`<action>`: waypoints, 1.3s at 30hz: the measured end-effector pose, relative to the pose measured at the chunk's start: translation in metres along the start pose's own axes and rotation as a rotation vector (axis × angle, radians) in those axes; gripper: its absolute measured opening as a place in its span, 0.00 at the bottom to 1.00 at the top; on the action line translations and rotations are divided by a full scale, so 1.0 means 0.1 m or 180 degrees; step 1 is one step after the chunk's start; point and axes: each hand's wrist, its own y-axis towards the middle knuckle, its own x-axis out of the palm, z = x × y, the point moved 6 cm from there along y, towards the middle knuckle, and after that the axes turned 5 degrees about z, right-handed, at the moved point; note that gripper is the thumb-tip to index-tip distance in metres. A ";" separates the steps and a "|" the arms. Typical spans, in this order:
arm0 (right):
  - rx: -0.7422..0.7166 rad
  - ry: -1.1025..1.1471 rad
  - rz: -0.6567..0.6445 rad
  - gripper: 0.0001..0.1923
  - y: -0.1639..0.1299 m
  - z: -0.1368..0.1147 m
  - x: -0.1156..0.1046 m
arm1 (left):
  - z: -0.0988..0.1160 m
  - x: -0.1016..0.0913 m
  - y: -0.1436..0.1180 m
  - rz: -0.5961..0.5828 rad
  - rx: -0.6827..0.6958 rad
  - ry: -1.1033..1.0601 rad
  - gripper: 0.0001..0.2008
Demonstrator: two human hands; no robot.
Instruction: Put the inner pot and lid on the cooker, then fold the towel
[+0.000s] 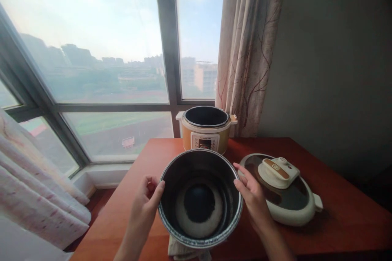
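Observation:
Between my two hands is a dark round inner pot (225, 179), tilted so that I look down into it; a pale ring shows around its dark bottom. My left hand (146, 197) grips the rim on the left, thumb over the edge. On the right side my right hand (251, 195) pinches the rim, with its index finger stretched along the outside. Behind the pot stands a yellow and white electric pressure cooker (226, 140), uncovered, its control panel facing me. Its lid (295, 214), cream-rimmed with a knob handle, lies to the right of my right hand.
The reddish-brown wooden table (114, 220) bears everything. A folded cloth (180, 251) lies under the pot's near side. Windows rise behind the table, with a curtain (245, 49) by the cooker and another curtain (36, 187) at left. A dark wall (330, 69) closes off the right.

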 end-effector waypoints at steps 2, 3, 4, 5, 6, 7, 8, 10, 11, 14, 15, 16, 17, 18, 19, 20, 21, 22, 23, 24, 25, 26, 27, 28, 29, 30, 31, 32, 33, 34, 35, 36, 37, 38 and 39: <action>-0.0024 0.0007 0.0044 0.39 -0.06 0.02 -0.01 | -0.02 0.05 0.08 -0.0037 -0.0110 -0.0174 0.25; -0.0042 -0.0010 0.0075 0.39 -0.09 0.03 -0.01 | -0.03 0.07 0.12 -0.0064 -0.0165 -0.0259 0.25; -0.0065 -0.0037 0.0115 0.38 -0.12 0.03 -0.02 | -0.04 0.09 0.14 -0.0096 -0.0219 -0.0339 0.25; -0.0092 -0.0067 0.0161 0.38 -0.15 0.04 -0.02 | -0.05 0.11 0.16 -0.0132 -0.0268 -0.0410 0.25; -0.0120 -0.0094 0.0211 0.38 -0.17 0.04 -0.03 | -0.06 0.13 0.17 -0.0173 -0.0311 -0.0472 0.25; -0.0149 -0.0116 0.0261 0.37 -0.19 0.04 -0.04 | -0.06 0.14 0.18 -0.0226 -0.0355 -0.0521 0.25; -0.0179 -0.0135 0.0304 0.37 -0.21 0.03 -0.05 | -0.06 0.16 0.18 -0.0287 -0.0401 -0.0555 0.24; -0.0241 -0.0175 0.0332 0.35 -0.21 0.02 -0.05 | -0.04 0.17 0.18 -0.0378 -0.0483 -0.0588 0.24; -0.0270 -0.0191 0.0322 0.35 -0.20 0.00 -0.05 | -0.03 0.17 0.19 -0.0407 -0.0513 -0.0598 0.25; -0.0300 -0.0191 0.0324 0.33 -0.11 -0.11 -0.06 | 0.07 0.18 0.26 -0.0412 -0.0505 -0.0661 0.25; -0.0291 -0.0166 0.0352 0.32 -0.07 -0.17 -0.07 | 0.13 0.19 0.29 -0.0426 -0.0473 -0.0713 0.24; -0.0287 -0.0129 0.0375 0.31 -0.03 -0.26 -0.07 | 0.21 0.20 0.33 -0.0449 -0.0429 -0.0783 0.24; -0.0305 -0.0079 0.0370 0.31 0.01 -0.38 -0.07 | 0.31 0.22 0.37 -0.0477 -0.0379 -0.0870 0.23; -0.0362 -0.0020 0.0353 0.30 0.05 -0.53 -0.06 | 0.43 0.24 0.41 -0.0501 -0.0323 -0.0973 0.23; -0.0456 0.0041 0.0303 0.30 0.09 -0.70 -0.04 | 0.57 0.26 0.46 -0.0515 -0.0255 -0.1081 0.23; -0.0601 0.0102 0.0247 0.30 0.13 -0.90 -0.01 | 0.72 0.28 0.51 -0.0515 -0.0189 -0.1182 0.23; -0.0778 0.0128 0.0260 0.29 0.18 -1.12 0.01 | 0.89 0.29 0.57 -0.0454 -0.0093 -0.1282 0.23; -0.0931 0.0105 0.0220 0.28 0.25 -1.33 0.05 | 1.06 0.31 0.65 -0.0419 0.0039 -0.1359 0.22; -0.1121 0.0058 0.0245 0.28 0.33 -1.55 0.07 | 1.23 0.33 0.75 -0.0399 0.0209 -0.1425 0.22; -0.1330 -0.0027 0.0240 0.28 0.43 -1.75 0.11 | 1.39 0.36 0.86 -0.0361 0.0415 -0.1478 0.21; -0.1548 -0.0154 0.0224 0.28 0.55 -1.94 0.15 | 1.53 0.40 1.00 -0.0340 0.0590 -0.1469 0.20; -0.1736 -0.0290 0.0244 0.29 0.69 -2.11 0.19 | 1.65 0.46 1.16 -0.0318 0.0748 -0.1444 0.19; -0.1868 -0.0450 0.0262 0.30 0.85 -2.24 0.23 | 1.75 0.52 1.33 -0.0279 0.0884 -0.1397 0.17; -0.1956 -0.0609 0.0294 0.31 1.02 -2.34 0.27 | 1.81 0.60 1.51 -0.0286 0.0961 -0.1313 0.17; -0.2023 -0.0793 0.0325 0.32 1.20 -2.42 0.32 | 1.85 0.68 1.69 -0.0262 0.0990 -0.1219 0.17; -0.2101 -0.0999 0.0386 0.34 1.37 -2.47 0.36 | 1.87 0.75 1.86 -0.0220 0.1009 -0.1122 0.17; -0.2174 -0.1219 0.0475 0.34 1.52 -2.51 0.40 | 1.87 0.83 2.02 -0.0191 0.1035 -0.1005 0.19; -0.2237 -0.1481 0.0570 0.33 1.66 -2.52 0.44 | 1.85 0.91 2.15 -0.0178 0.1069 -0.0853 0.21; -0.2299 -0.1741 0.0666 0.32 1.78 -2.52 0.48 | 1.83 0.98 2.26 -0.0199 0.1129 -0.0674 0.23; -0.2341 -0.1978 0.0753 0.31 1.88 -2.50 0.51 | 1.80 1.05 2.35 -0.0201 0.1178 -0.0495 0.24; -0.2367 -0.2172 0.0823 0.29 1.97 -2.46 0.55 | 1.76 1.10 2.42 -0.0170 0.1237 -0.0324 0.25; -0.2377 -0.2308 0.0876 0.29 2.04 -2.43 0.57 | 1.72 1.14 2.48 -0.0100 0.1299 -0.0178 0.26; -0.2374 -0.2393 0.0913 0.28 2.10 -2.38 0.59 | 1.67 1.16 2.53 0.0002 0.1358 -0.0059 0.26; -0.2364 -0.2443 0.0938 0.28 2.15 -2.34 0.60 | 1.63 1.18 2.57 0.0114 0.1419 0.0043 0.27; -0.2357 -0.2473 0.0958 0.28 2.19 -2.30 0.61 | 1.59 1.19 2.60 0.0219 0.1475 0.0138 0.27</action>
